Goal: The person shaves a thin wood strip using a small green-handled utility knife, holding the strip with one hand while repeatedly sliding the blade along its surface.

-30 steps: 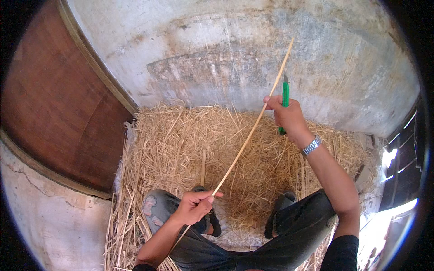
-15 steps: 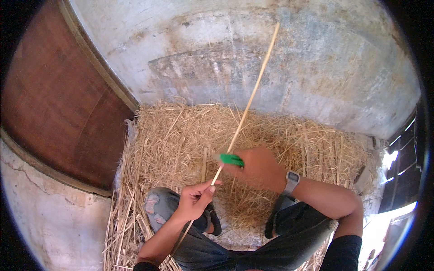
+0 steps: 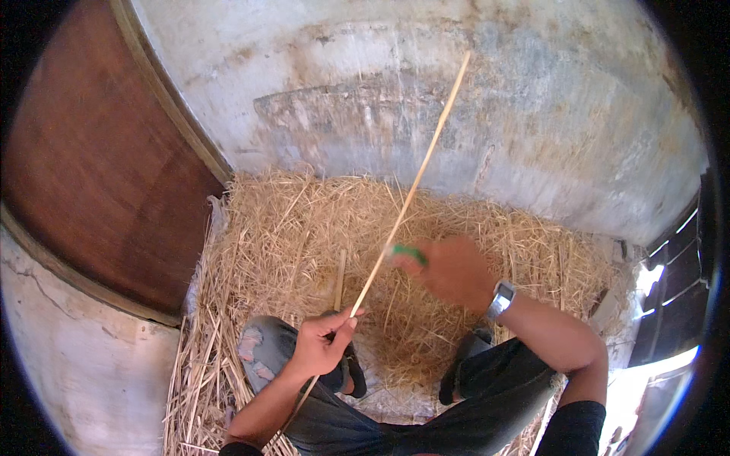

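Note:
My left hand (image 3: 323,346) pinches a long thin pale stick (image 3: 414,186) near its lower end; the stick slants up to the right, its tip against the grey wall. My right hand (image 3: 452,270), blurred by motion and wearing a wristwatch (image 3: 500,298), grips a green-handled tool (image 3: 409,253) pressed against the stick just above my left hand. Whether the tool has a blade is hidden by blur. My knees in dark trousers sit below both hands.
A thick pile of dry straw (image 3: 304,228) covers the floor in front of me. A stained plaster wall (image 3: 532,114) rises behind it. A brown wooden door (image 3: 91,167) stands at the left. Dark sandals (image 3: 460,365) rest on the straw.
My right hand with the green tool has slid down the stick, from high near its upper part to just above my left hand. The left hand has kept its hold.

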Tool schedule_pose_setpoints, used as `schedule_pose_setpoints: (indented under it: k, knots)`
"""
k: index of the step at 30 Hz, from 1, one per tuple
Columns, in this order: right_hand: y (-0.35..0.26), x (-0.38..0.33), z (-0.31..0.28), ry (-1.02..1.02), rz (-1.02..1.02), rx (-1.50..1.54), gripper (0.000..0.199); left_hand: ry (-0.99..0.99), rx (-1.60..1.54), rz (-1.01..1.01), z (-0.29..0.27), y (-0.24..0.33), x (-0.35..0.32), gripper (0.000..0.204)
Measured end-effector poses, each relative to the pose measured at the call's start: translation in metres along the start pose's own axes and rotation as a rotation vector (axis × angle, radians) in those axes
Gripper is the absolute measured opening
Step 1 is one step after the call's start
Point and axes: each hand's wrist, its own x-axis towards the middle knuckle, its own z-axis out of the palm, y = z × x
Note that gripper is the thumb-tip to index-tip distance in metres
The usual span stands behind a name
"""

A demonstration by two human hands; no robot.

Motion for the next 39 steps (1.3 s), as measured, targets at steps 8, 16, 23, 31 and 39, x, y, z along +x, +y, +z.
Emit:
schedule_pose_setpoints:
  k: [8,16,23,31,39]
  knots:
    - [0.060,0.034,-0.032,0.187,0.263,0.012,0.063,-0.101,0.009,0.017,0.001,0.006,0.000,0.024]
    - [0.033,0.017,-0.005,0.022,0.217,-0.104,0.064,-0.066,-0.056,0.023,-0.004,-0.002,-0.002,0.023]
    - [0.111,0.034,-0.030,0.366,0.294,-0.143,0.065,-0.196,-0.026,0.102,0.000,0.008,0.002,0.024]
    - [0.124,0.040,-0.027,0.141,0.276,1.420,0.056,-0.190,-0.046,0.036,0.003,0.009,0.000,0.025]
    - [0.105,0.042,-0.031,0.545,0.347,0.629,0.035,-0.213,0.061,0.056,0.000,0.011,0.002,0.027]
